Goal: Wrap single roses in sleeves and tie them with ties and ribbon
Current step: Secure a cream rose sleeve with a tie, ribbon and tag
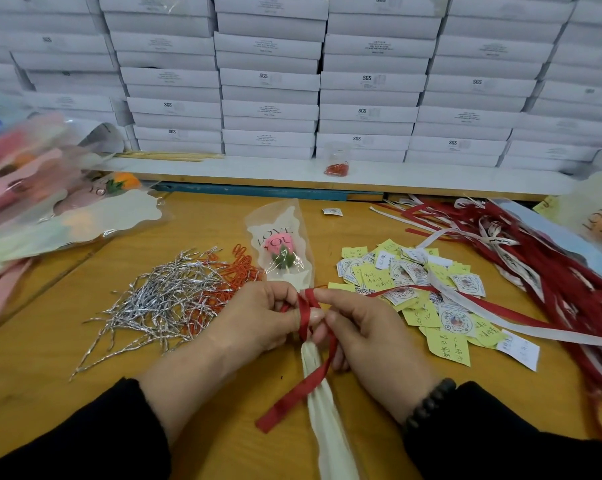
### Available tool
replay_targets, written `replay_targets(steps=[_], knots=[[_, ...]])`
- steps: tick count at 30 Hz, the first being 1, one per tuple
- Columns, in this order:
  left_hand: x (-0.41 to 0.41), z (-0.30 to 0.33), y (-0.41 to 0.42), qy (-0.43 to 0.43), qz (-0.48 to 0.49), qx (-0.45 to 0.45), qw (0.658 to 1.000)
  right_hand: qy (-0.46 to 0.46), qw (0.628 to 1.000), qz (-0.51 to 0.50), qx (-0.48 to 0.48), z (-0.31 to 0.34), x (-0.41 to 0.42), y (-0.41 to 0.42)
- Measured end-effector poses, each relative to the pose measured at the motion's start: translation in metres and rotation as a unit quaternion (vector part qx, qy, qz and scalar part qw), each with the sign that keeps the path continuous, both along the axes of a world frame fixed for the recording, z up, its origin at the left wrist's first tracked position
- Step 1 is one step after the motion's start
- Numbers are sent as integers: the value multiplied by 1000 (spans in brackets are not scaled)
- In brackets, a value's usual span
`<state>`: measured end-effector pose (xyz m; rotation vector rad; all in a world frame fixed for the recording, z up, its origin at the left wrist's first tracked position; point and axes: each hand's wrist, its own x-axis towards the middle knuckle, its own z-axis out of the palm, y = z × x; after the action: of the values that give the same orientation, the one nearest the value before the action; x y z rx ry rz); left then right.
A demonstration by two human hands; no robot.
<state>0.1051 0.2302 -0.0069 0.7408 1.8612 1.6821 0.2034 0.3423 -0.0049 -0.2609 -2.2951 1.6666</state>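
Red satin-like ribbon [306,315] is looped around the neck of the sleeve [282,244] at centre frame, where both hands meet. The left hand [261,317] has its fingers curled around the gathered sleeve and pinches the ribbon against it; the right hand [358,327] pinches the ribbon's other run, fingers curled. The pink rose [278,242] lies inside the sleeve just above the hands, head toward the top of the frame; the sleeve's cream tail runs down to the bottom edge. Judgement: the ribbon looks thin, limp and slippery, likely to slacken unless pinched close to the crossing; the film sleeve appears light and crinkly, best held at the gathered neck, not at the flower, which would crush. One ribbon end [282,407] trails loose at lower centre. Silver ties [167,299] lie centre left, paper tags [413,289] centre right, more ribbons [521,251] at right. Hidden: the crossing itself sits behind the fingers, so whether a knot exists cannot be told; any tie under it is unseen. The upper left is blurred.
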Motion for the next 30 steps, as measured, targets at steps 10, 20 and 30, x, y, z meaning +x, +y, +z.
replay_targets(steps=[10,20,30], knots=[[2,3,-2,16,-19,-19,999,3,997,69,30,2,-1,13],[0,4,-4,30,-36,-41,998,14,992,96,79,2,-4,18],[6,10,-6,31,-56,-56,996,4,991,103,88,4,-9,20]])
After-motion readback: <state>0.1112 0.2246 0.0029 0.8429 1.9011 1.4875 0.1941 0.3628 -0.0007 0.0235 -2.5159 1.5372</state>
